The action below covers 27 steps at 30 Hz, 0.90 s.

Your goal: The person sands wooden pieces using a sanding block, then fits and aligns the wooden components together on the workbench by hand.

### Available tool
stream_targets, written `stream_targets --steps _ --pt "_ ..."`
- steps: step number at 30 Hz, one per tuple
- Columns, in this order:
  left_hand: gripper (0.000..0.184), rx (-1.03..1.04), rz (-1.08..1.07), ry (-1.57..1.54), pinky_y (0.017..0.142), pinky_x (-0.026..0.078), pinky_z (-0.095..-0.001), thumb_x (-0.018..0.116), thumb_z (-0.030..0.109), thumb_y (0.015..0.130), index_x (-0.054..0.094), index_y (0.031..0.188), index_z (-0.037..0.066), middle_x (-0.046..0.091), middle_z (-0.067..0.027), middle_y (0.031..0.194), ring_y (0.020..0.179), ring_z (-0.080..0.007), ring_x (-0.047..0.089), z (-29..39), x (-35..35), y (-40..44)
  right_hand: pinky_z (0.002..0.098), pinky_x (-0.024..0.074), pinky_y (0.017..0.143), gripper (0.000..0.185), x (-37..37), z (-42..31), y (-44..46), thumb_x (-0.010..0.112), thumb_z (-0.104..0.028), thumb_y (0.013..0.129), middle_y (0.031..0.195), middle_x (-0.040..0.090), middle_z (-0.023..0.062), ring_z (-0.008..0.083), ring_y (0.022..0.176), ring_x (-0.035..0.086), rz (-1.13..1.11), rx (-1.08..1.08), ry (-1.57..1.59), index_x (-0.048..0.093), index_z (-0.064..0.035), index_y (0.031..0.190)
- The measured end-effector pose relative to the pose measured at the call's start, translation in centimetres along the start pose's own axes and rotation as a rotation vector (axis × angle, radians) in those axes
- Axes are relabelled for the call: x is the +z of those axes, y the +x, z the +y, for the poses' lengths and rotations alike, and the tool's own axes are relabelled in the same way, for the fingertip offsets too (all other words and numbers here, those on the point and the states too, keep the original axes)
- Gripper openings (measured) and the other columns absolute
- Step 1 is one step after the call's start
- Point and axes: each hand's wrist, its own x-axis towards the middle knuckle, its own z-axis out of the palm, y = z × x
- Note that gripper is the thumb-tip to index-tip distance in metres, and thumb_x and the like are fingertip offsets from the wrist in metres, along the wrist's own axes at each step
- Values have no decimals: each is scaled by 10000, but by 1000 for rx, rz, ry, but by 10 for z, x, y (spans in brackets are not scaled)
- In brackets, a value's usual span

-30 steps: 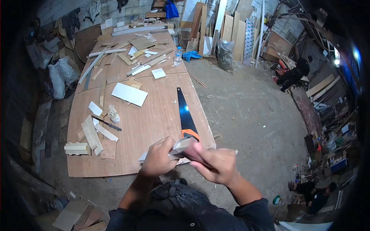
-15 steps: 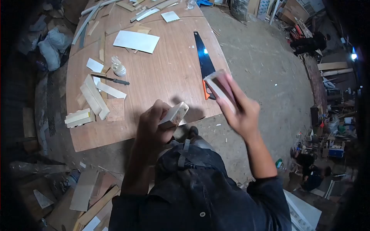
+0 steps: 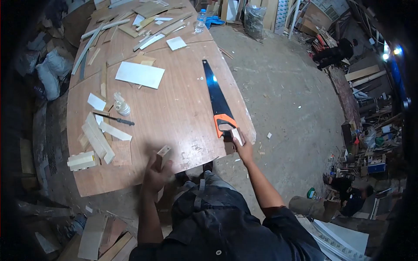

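My left hand (image 3: pixel 156 174) is closed around a small wood piece (image 3: pixel 164 151) at the front edge of the wooden table (image 3: pixel 174 117). At the table's front right corner my right hand (image 3: pixel 244 149) grips a small block (image 3: pixel 237 136), pale on the side that shows. Just beyond that hand lies a handsaw (image 3: pixel 215 93) with an orange and black handle, its blade pointing away from me. The block is right beside the saw handle; whether they touch I cannot tell.
On the table are a white board (image 3: pixel 140 75), a small bottle (image 3: pixel 122 105), a dark-handled tool (image 3: pixel 114 118), joined wood strips (image 3: pixel 98 138) and a water bottle (image 3: pixel 200 21). One person (image 3: pixel 337 53) is at the upper right, another (image 3: pixel 356 200) at the lower right.
My hands have moved apart, each still with its piece. The right hand has come to the table corner by the saw handle; the left has lowered towards the front edge. The view has shifted.
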Motion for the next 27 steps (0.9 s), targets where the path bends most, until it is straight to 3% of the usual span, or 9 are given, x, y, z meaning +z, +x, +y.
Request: stream_targets --steps 2,5,7,12,17,19,20,23,27 --pt "314 -51 -14 21 739 488 -271 608 169 961 485 1212 27 546 -33 942 852 -103 563 2 2 8 287 524 647 591 -19 -4 0 725 -311 871 963 673 97 134 713 639 -192 435 168 526 7 1328" --pt "319 -80 -62 61 716 476 -271 590 148 959 459 1224 31 535 -40 934 837 -105 542 9 16 19 316 541 665 572 -21 33 13 740 -295 847 989 683 137 174 753 678 -98 495 126 532 11 1283" --pt "317 -87 -75 85 714 473 -278 588 134 953 457 1224 33 533 -44 939 841 -115 538 12 29 27 333 545 667 571 -18 81 31 741 -283 839 980 684 159 187 768 691 -70 425 -19 530 11 1281" --pt "350 -183 -27 165 821 468 -327 606 119 928 479 1241 25 562 -76 1041 945 -161 540 30 69 38 390 537 818 607 -35 59 76 743 -331 803 1074 693 206 284 926 701 -140 317 -271 555 -46 1305" --pt "503 -275 98 176 886 455 -312 665 191 907 464 1335 18 602 -92 1095 1013 -181 559 30 100 44 400 518 877 642 -29 62 110 735 -345 793 1066 699 202 315 986 686 -226 203 -86 558 -66 1343" --pt "494 -218 138 175 882 457 -313 670 209 906 472 1317 19 605 -100 1094 1004 -181 561 21 107 44 413 486 952 642 -40 34 123 721 -298 809 1203 638 238 354 1114 628 -476 278 -178 529 -72 1378" --pt "486 -165 142 177 879 459 -314 676 227 905 480 1298 20 607 -107 1093 996 -181 564 17 110 44 413 486 952 642 -36 32 124 721 -298 809 1203 638 238 354 1114 628 -500 250 -169 529 -72 1378" --pt "443 -129 194 208 878 459 -323 681 264 905 498 1223 16 612 -120 1076 1003 -185 572 13 123 45 447 397 1057 684 -34 11 115 699 -272 816 1436 392 289 447 1294 432 -354 -121 -407 455 -39 1411" --pt "385 -91 235 88 800 502 -308 661 215 921 499 1198 2 636 -116 1002 905 -171 629 16 142 45 436 422 1032 628 -46 -57 103 700 -192 828 1387 488 242 396 1239 506 -453 -451 -140 475 -39 1394"
